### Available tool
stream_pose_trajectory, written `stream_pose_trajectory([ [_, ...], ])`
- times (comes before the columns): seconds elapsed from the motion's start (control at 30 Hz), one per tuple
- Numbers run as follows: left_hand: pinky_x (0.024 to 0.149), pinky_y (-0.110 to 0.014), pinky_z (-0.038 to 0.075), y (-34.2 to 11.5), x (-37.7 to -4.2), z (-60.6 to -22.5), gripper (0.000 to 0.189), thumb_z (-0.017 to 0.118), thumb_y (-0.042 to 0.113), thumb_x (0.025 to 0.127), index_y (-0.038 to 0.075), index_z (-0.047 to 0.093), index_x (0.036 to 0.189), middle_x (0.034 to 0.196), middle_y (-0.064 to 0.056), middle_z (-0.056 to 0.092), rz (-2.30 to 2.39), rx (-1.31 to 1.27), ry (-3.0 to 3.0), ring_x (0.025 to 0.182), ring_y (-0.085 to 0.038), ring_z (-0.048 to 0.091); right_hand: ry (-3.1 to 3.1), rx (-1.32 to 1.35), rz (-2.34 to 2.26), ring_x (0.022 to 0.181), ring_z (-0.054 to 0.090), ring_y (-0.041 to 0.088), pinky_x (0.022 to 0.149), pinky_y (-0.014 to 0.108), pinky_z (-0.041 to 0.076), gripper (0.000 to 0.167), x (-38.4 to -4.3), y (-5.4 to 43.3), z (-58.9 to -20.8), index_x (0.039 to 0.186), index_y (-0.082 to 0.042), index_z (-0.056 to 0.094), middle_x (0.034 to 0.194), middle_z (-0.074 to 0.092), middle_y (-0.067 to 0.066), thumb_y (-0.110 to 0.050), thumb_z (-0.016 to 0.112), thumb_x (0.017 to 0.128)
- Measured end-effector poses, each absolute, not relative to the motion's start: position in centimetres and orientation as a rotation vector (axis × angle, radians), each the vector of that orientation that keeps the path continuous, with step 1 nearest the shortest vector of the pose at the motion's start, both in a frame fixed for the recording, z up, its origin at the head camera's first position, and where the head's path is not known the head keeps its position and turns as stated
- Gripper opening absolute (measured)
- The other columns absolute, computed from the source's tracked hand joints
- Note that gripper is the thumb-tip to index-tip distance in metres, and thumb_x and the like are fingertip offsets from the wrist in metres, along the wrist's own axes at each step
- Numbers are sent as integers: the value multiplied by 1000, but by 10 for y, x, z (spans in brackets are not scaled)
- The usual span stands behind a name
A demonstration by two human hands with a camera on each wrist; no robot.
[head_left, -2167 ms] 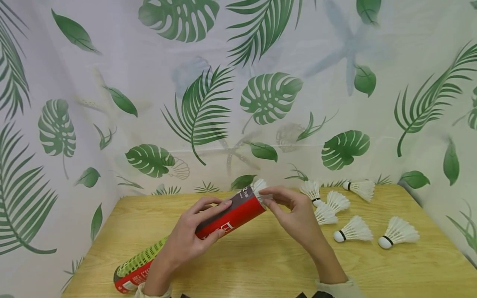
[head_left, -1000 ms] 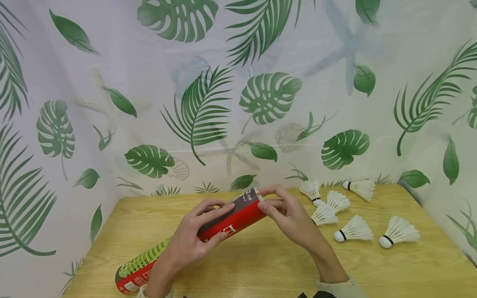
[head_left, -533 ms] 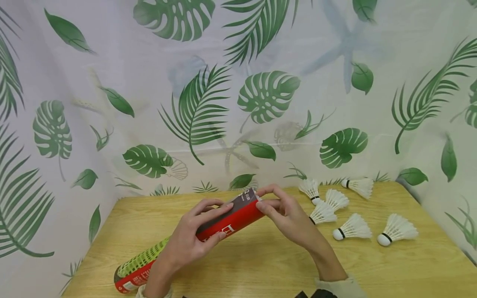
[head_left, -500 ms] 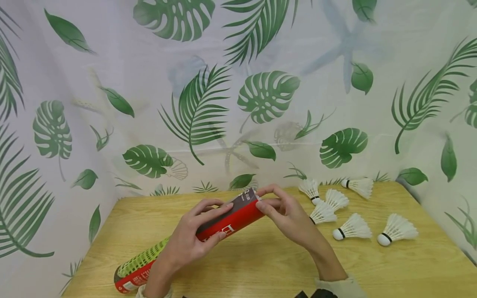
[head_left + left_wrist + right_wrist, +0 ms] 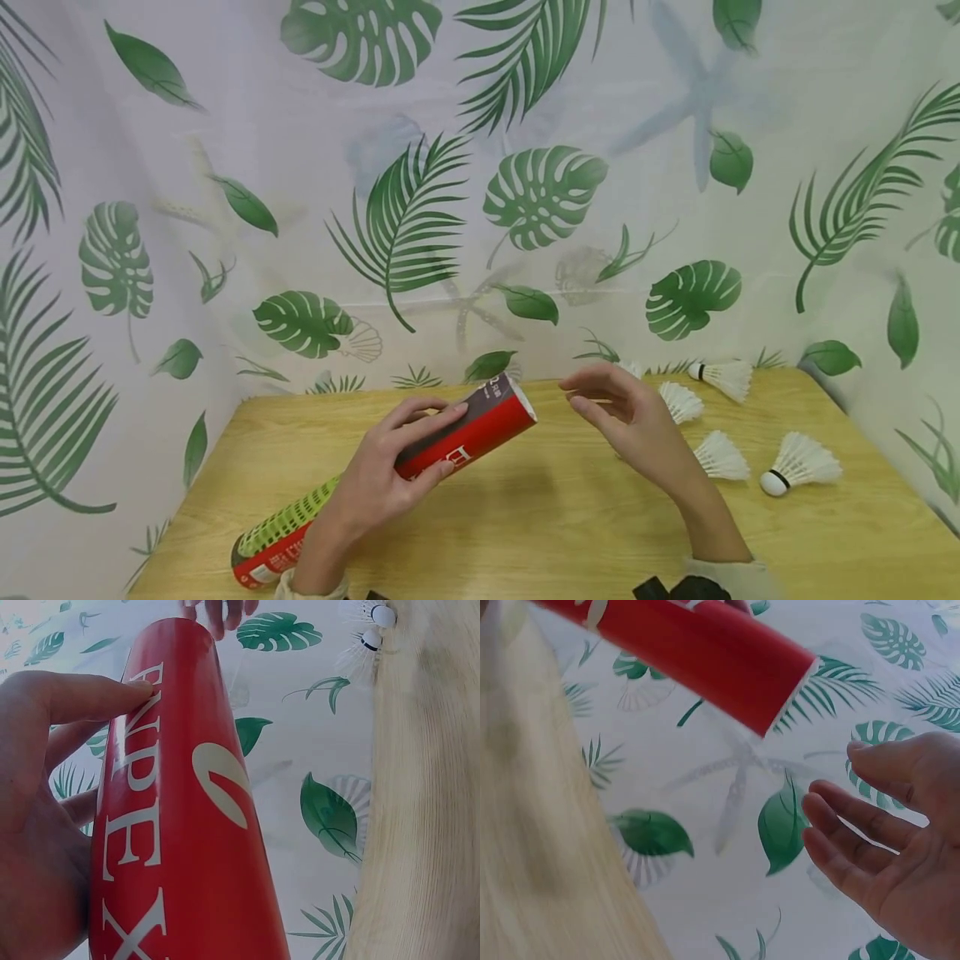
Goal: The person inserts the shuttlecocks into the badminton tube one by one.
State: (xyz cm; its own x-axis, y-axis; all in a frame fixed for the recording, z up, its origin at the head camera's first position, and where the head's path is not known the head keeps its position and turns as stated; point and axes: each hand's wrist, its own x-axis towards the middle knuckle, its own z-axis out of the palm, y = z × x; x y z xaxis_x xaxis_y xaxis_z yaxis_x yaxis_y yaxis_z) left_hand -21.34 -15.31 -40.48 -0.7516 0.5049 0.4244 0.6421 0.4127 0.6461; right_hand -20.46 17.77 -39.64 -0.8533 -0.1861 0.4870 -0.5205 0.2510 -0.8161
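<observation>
Tube (image 5: 480,433) red, grey, green; backdrop (image 5: 472,200) leaf-patterned.

Left grip (image 5: 378,477) holding, right grip (image 5: 639,421) loose

I have my left grip curled, left thumb (image 5: 82,696) nearly straight, index finger (image 5: 429,423) stretched forward. My right grip hangs apart from it in mid-air, fingers (image 5: 866,817) gently bent, right thumb (image 5: 891,761) clear of them. Both forearms (image 5: 708,512) reach forward, pale sleeves (image 5: 738,577) below the wrists.
</observation>
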Motion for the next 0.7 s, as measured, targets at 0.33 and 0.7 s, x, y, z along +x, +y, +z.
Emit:
stream_pose_trajectory([
  [0.33,91,-39,56,-152,-214,-403,64,80,16,90,39,59,145,143,9,51,-1247,-1031,-2512,120,-20,58,-2412,440,1274,110,63,9,89,17,52,28,-199,228,-421,126,-9,64,119,69,2,-13,69,99],
  [0.7,90,-39,57,-151,-211,-402,63,79,16,90,38,59,145,143,7,51,-1248,-1027,-2511,119,-21,58,-2504,377,902,103,64,36,79,45,54,35,-205,257,-445,124,-2,63,116,69,16,-2,75,91],
])
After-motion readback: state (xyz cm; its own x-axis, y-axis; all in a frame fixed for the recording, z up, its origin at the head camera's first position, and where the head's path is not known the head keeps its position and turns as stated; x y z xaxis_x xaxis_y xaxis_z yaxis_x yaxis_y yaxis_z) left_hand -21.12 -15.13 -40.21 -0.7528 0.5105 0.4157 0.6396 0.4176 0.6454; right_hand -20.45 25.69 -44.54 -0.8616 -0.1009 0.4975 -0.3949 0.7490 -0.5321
